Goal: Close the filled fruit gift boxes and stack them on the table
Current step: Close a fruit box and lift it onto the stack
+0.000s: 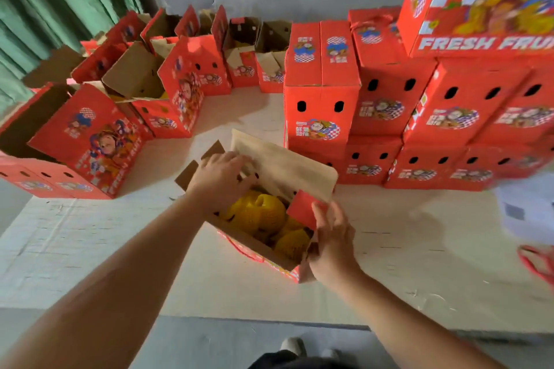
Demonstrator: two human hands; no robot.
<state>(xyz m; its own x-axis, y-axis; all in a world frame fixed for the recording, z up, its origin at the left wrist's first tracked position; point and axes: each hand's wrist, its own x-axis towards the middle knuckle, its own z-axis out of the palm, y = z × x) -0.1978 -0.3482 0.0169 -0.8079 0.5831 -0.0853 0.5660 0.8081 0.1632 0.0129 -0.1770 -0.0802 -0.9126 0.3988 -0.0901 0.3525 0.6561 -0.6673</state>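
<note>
An open red fruit gift box [263,252] stands on the pale table [419,249] in front of me, filled with yellow netted fruit [263,216]. Its long cardboard lid flap [281,168] stands up at the far side. My left hand [221,180] lies over the box's left end with fingers reaching onto that flap. My right hand [332,237] grips the box's right end, thumb against a small red side flap [302,207]. A stack of closed red boxes [419,117] rises at the right.
Several open red boxes [144,93] with raised flaps line the table's left and back. A big box marked FRESH FRUIT [485,3] tops the right stack. A blurred white sheet [530,207] and a red strap [536,263] lie at the right edge. Green curtain hangs left.
</note>
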